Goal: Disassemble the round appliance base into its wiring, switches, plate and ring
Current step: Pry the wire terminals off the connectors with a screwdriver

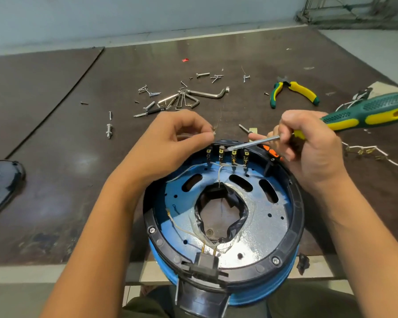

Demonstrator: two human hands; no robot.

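Note:
The round appliance base (271, 228) leans against the table's front edge, a black ring (292, 235) around its shiny metal plate. Several brass switch terminals (233, 154) with thin white wires stand along its far rim. My left hand (170, 143) pinches something small at the leftmost terminals; what it is stays hidden by the fingers. My right hand (308, 145) grips a green and yellow screwdriver (363, 113), whose tip touches the second terminal from the left. A black plug socket (205, 265) sits at the near rim.
Loose screws and hex keys (182, 99) lie scattered behind the base. Green and yellow pliers (292, 90) rest at the back right. Removed white wiring (365, 150) with brass connectors lies at the right. A dark cover (0, 184) lies at the left edge.

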